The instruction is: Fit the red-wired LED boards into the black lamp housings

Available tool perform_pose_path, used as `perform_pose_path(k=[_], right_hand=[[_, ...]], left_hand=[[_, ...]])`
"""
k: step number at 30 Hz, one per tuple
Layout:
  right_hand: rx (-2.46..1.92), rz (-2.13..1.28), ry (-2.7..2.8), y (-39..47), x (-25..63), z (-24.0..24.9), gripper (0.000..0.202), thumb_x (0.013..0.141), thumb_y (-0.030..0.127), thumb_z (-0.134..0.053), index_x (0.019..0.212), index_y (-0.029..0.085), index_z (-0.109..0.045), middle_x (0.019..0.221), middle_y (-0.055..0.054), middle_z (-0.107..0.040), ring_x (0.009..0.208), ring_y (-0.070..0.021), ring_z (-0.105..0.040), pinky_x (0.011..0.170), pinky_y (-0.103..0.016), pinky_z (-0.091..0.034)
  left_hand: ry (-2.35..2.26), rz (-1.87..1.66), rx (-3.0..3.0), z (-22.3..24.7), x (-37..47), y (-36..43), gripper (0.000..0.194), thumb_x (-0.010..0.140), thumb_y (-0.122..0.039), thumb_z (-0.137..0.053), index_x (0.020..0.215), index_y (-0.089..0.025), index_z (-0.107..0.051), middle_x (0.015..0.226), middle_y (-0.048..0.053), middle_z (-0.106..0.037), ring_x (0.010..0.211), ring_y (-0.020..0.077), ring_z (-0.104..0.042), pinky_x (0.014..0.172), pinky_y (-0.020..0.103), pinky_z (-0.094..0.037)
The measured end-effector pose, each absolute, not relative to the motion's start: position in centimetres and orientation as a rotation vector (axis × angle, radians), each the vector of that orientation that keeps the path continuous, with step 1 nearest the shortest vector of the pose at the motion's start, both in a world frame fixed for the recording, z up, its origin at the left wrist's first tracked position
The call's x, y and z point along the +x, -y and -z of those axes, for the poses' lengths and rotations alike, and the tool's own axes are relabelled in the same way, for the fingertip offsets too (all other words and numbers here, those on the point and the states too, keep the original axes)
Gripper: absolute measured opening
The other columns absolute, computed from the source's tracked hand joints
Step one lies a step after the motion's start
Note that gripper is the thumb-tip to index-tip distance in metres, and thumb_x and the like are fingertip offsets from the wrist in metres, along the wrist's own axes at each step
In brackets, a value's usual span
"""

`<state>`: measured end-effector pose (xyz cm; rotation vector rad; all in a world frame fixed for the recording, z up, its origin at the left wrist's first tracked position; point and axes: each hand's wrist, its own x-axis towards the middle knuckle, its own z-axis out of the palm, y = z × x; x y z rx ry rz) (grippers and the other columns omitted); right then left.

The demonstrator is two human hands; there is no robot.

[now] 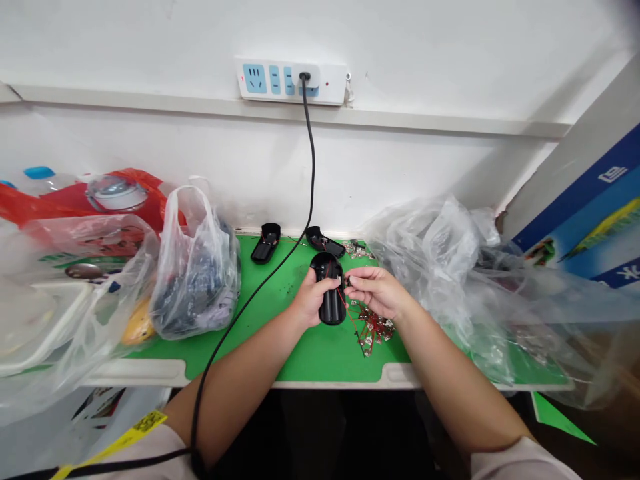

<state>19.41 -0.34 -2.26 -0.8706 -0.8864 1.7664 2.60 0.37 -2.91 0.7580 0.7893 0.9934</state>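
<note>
A glossy black plastic housing [330,307], rounded at its far end, is held above the green tabletop. My left hand [311,297] grips it from the left side, thumb laid across its inner face. Close to its right edge, my right hand [376,290] pinches a small dark part [349,281] between thumb and fingertips; its exact kind is too small to tell. A thin red wire [343,293] runs along the housing between the hands. Below my right hand lies a pile of red wires with small metal pieces [374,328].
Two similar black housings [266,244] lie at the back, with small metal pieces [357,249] beside them. A black cable [270,267] hangs from the wall power strip [293,81] across the table. Plastic bags [195,267] crowd the left, clear plastic sheeting [440,260] the right.
</note>
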Motion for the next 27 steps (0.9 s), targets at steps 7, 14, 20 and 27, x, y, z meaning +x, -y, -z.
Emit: perform_pose_path(k=[7,14,20,27], right_hand=[[-0.930,-1.639,0.925,0.6,18.7,2.2,0.029,0.061,0.024,-0.085,0.085,0.015,-0.071,0.067,-0.001,-0.071,0.057,-0.0120,-0.068,0.058,-0.022,-0.060],[-0.985,-1.553,0.919,0.7,18.3,2.3,0.029,0.058,0.026,-0.087,0.078,0.015,-0.070,0.062,-0.002,-0.069,0.053,-0.0112,-0.066,0.053,-0.020,-0.057],[-0.981,-1.537,0.926,1.0,17.9,1.8,0.030,0.057,0.028,-0.087,0.077,0.015,-0.069,0.061,0.000,-0.068,0.052,-0.0105,-0.064,0.052,-0.019,-0.055],[-1.005,-1.510,0.950,1.2,17.6,1.4,0.032,0.056,0.031,-0.087,0.076,0.015,-0.070,0.058,0.000,-0.067,0.051,-0.0102,-0.063,0.051,-0.020,-0.054]], left_hand=[[-0.775,-1.012,0.774,3.1,2.6,-0.4,0.053,0.063,-0.025,-0.072,0.105,-0.026,-0.039,0.068,-0.005,-0.059,0.048,0.0185,-0.061,0.048,0.035,-0.052],[-0.789,-1.040,0.798,2.7,2.7,-0.2,0.052,0.062,-0.023,-0.073,0.102,-0.025,-0.041,0.069,-0.005,-0.059,0.046,0.0181,-0.061,0.047,0.035,-0.052],[-0.794,-1.058,0.825,2.9,2.6,-0.1,0.054,0.063,-0.024,-0.073,0.108,-0.025,-0.042,0.073,-0.005,-0.060,0.046,0.0171,-0.061,0.044,0.034,-0.053],[-0.799,-1.061,0.828,3.0,2.5,-0.1,0.065,0.063,-0.024,-0.075,0.118,-0.026,-0.041,0.078,-0.004,-0.061,0.049,0.0160,-0.062,0.048,0.034,-0.054]])
